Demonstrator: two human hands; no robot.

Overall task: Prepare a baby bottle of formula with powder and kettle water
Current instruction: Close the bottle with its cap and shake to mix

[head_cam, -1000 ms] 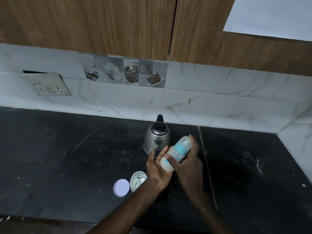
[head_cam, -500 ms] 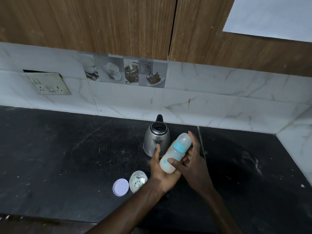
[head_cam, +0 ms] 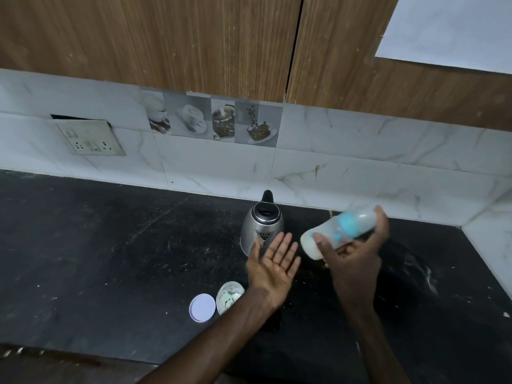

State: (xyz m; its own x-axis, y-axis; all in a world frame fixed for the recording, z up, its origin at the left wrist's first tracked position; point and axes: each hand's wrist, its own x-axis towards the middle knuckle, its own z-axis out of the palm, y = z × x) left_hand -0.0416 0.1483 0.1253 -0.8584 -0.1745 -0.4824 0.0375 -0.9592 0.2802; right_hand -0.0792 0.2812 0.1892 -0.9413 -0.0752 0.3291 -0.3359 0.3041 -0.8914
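My right hand (head_cam: 357, 254) grips a baby bottle (head_cam: 339, 231) with a blue collar and clear cap. The bottle lies tilted almost flat above the counter, motion-blurred, with milky white liquid at its base end on the left. My left hand (head_cam: 273, 263) is open, palm up, fingers spread, just left of the bottle and not touching it. A steel kettle (head_cam: 261, 227) with a black lid stands behind my left hand. A small clear powder container (head_cam: 229, 296) stands open near my left wrist, its white round lid (head_cam: 202, 307) lying flat beside it.
The black stone counter (head_cam: 110, 259) stretches wide to the left and is dusted with white specks. A marble-tiled backsplash (head_cam: 360, 173) runs behind, turning a corner at the right. A wall socket plate (head_cam: 88, 138) sits at the left. Wooden cabinets hang above.
My left hand has let go of the bottle and opened palm up. My right hand has swung the bottle to the right and tipped it closer to horizontal.
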